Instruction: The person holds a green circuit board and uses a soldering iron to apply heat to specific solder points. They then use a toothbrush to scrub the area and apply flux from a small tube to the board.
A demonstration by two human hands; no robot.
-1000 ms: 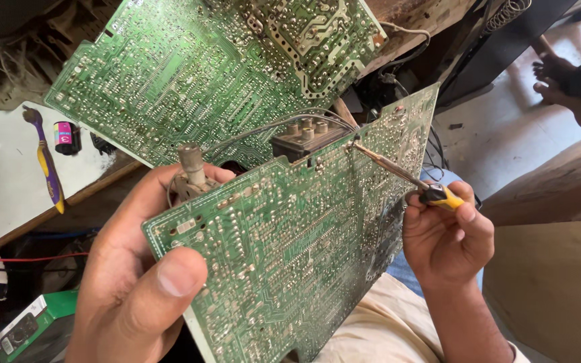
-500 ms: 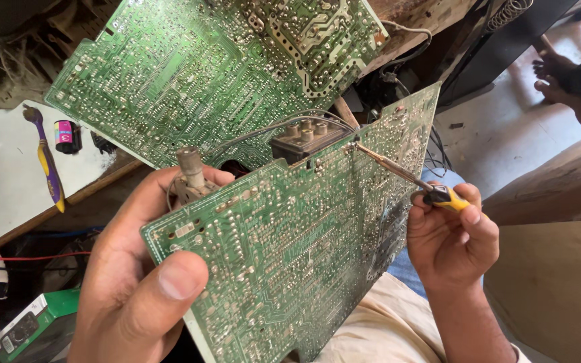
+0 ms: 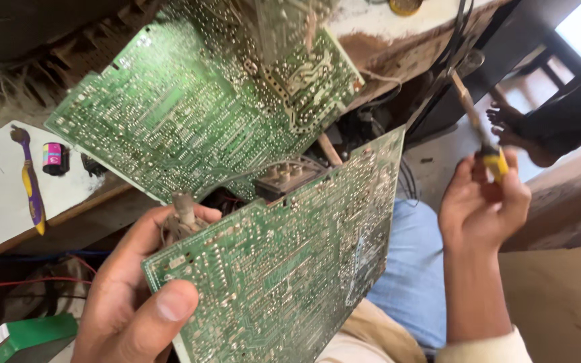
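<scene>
Left hand (image 3: 129,296) gripping lower green circuit board (image 3: 284,262) by its edge, solder side up, right hand (image 3: 482,205) closed around yellow-handled tool (image 3: 482,131), raised clear of board

Upper circuit board (image 3: 196,114) crowds held board (image 3: 284,262); right side open.
</scene>
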